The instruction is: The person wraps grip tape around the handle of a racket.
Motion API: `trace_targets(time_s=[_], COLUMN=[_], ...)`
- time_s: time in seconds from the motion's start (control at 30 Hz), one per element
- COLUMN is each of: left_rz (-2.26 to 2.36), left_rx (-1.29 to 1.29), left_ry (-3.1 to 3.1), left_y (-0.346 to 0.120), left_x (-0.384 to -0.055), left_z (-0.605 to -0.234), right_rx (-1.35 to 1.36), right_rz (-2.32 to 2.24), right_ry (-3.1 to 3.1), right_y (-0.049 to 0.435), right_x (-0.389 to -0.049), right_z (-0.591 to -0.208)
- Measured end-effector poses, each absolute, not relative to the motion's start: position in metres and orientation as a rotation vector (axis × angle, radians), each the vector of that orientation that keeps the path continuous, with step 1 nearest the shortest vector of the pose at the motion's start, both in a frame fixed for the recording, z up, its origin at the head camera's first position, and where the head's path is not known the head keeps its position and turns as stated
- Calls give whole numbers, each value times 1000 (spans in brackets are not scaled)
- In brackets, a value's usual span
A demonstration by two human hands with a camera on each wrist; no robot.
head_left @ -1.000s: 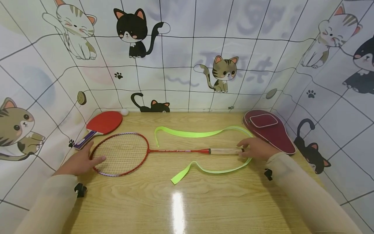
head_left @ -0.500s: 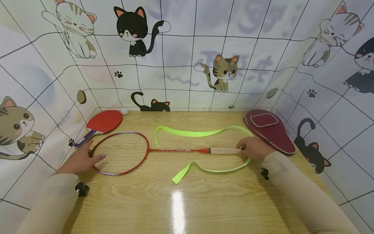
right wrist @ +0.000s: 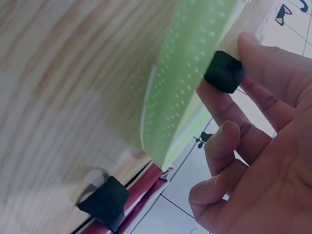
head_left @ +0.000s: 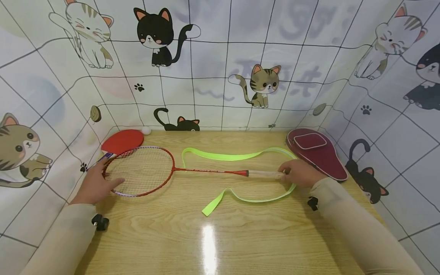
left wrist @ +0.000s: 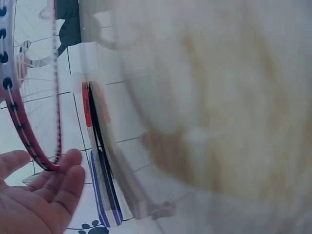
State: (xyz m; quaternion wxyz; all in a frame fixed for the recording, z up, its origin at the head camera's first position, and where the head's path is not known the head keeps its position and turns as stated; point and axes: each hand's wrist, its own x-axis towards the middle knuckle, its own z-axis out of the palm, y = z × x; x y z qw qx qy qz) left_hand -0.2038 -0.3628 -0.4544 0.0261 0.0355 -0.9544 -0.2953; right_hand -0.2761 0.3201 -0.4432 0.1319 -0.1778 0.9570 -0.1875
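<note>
A badminton racket (head_left: pixel 144 172) with a red frame lies crosswise, its strung head on the left and its pale, bare handle (head_left: pixel 262 174) on the right. My left hand (head_left: pixel 94 183) holds the outer end of the head; in the left wrist view the rim (left wrist: pixel 29 134) rests against its bent fingers, thumb on the other side. With thumb and index finger my right hand (head_left: pixel 298 173) pinches the handle's end by the black butt cap (right wrist: pixel 224 72), its other fingers loosely curled. A lime-green perforated grip tape (head_left: pixel 230 156) curves around the handle on the table, passing near the right hand.
A red table tennis paddle (head_left: pixel 123 141) lies behind the racket head, its handle partly covered now. Beside it is a white ball (head_left: pixel 146 130). A maroon paddle case (head_left: pixel 316 152) lies at the back right. Cat-patterned cloth walls (head_left: pixel 213 91) enclose the wooden table (head_left: pixel 165 240).
The racket's head has risen and shifted away from me with my left hand, now overlapping the paddle's handle. The right hand stays at the handle's end. The tape lies unchanged.
</note>
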Motion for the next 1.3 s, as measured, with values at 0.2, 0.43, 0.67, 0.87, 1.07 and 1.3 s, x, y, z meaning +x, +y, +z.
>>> trace_targets(time_s=[0.2, 0.43, 0.67, 0.87, 1.07, 1.3], left_rz=[-952, -950, -998, -1062, -1083, -1302], left_rx=[101, 149, 186, 189, 183, 316], left_ry=[-2861, -2840, -2813, -2784, -2761, -2648], left_y=[-364, -365, -366, -366, -363, -351], left_x=[-205, -208, -211, -213, -213, -210], left_z=[-449, -436, -428, -424, -422, -423], right_rx=[-573, -625, -674, -667, -682, -650], right_rz=[-554, -695, -891, -1049, -1118, -1153], right_ry=[2816, 2796, 2724, 2650, 2616, 2647], right_y=[324, 322, 316, 309, 305, 305], right_x=[-271, -267, -260, -256, -252, -247], right_z=[-438, -438, -437, -438, -447, -448])
